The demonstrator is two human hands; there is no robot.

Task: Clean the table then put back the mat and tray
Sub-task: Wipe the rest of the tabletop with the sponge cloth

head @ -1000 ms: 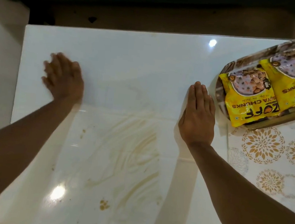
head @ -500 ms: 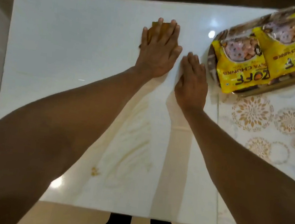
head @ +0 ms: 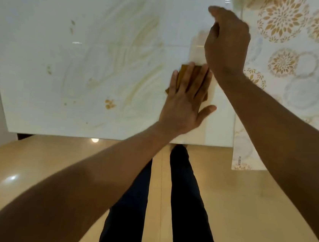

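Note:
The white glossy table (head: 39, 87) carries brownish smears and a few brown spots (head: 110, 104). My left hand (head: 184, 101) lies flat, palm down, pressing a folded brown cloth (head: 183, 71) onto the table near its front right part. Just beyond it, my right hand (head: 226, 45) rests on the table with its fingers curled, beside the edge of the floral mat (head: 298, 77). The mat covers the table's right side and hangs over the front edge. The tray is out of view.
The table's front edge (head: 93, 138) runs across the middle of the view. Below it lie a beige tiled floor (head: 50, 168) and my legs in dark trousers (head: 164, 211).
My left hand has drawn the cloth back from the far middle of the table toward the front edge. The view has tilted down, and the tray with yellow packets has left the frame.

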